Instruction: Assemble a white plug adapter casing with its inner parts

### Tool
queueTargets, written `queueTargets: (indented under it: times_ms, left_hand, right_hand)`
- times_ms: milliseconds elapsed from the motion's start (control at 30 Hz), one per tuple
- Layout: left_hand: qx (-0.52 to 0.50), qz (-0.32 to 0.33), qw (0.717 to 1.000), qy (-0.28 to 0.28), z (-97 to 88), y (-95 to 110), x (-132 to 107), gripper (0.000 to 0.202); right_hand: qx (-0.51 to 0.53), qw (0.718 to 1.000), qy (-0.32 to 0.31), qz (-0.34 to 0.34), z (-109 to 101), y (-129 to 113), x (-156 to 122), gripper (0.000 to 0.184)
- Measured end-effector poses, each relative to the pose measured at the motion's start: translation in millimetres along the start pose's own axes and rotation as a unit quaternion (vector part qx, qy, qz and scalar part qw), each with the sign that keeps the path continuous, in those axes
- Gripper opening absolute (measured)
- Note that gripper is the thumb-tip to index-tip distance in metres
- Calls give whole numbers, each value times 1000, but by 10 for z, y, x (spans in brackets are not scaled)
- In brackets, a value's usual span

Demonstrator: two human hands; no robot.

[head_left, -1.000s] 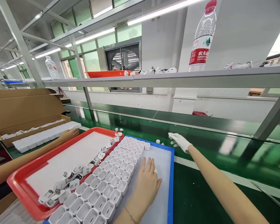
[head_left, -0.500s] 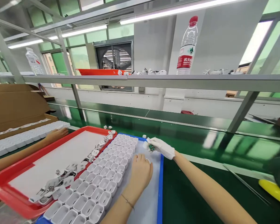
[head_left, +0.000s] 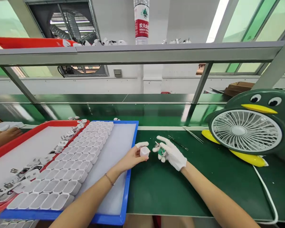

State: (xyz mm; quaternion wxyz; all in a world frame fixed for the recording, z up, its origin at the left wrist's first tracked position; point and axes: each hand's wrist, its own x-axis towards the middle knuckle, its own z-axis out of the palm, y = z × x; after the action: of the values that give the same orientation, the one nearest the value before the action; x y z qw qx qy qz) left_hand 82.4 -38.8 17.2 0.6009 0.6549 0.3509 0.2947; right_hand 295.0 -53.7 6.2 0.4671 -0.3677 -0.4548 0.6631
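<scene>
My left hand [head_left: 136, 155] pinches a small white plastic housing [head_left: 144, 151] over the right edge of the blue tray [head_left: 126, 186]. A white finger cot covers one of its fingertips. In a white glove, my right hand [head_left: 172, 152] holds a small green circuit board [head_left: 161, 151] with a metal-looking part at its top left. The two hands face each other, a short gap apart, above the green bench [head_left: 154, 186]. Rows of white open housings [head_left: 68, 171] fill the left part of the blue tray.
Left of the blue tray lies a red tray [head_left: 47, 125] with white plug-like parts [head_left: 26, 177]. Tweezers [head_left: 193, 135] and a thin tool [head_left: 178, 143] lie behind my right hand. A penguin-shaped fan [head_left: 245, 129] stands at right, its white cable [head_left: 267, 193] trailing forward. Another person's hand [head_left: 7, 137] shows at far left.
The view has turned right and down. My left hand has left the tray area and now holds a white housing. My right hand, still with the circuit board, is now over the green bench.
</scene>
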Motion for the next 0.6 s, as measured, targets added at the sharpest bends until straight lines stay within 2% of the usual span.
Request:
queueTargets:
  times_ms: [133, 300, 433, 500, 600]
  left_hand:
    - [-7, -15, 1000, -10, -43, 12, -14, 56]
    - [-10, -30, 999, -34, -50, 82, -21, 48]
    - [-5, -38, 998, -41, -55, 128, -37, 44]
    - [-1, -44, 998, -45, -55, 138, -44, 44]
    - [2, -50, 998, -45, -54, 140, -49, 44]
  right_hand:
    - [18, 999, 12, 26, -171, 112, 108, 43]
    - [93, 995, -3, 27, -112, 101, 141, 45]
    - [125, 992, 5, 0, -111, 97, 117, 71]
    - [123, 992, 12, -6, -129, 98, 110, 68]
    - [105, 994, 30, -4, -138, 80, 103, 52]
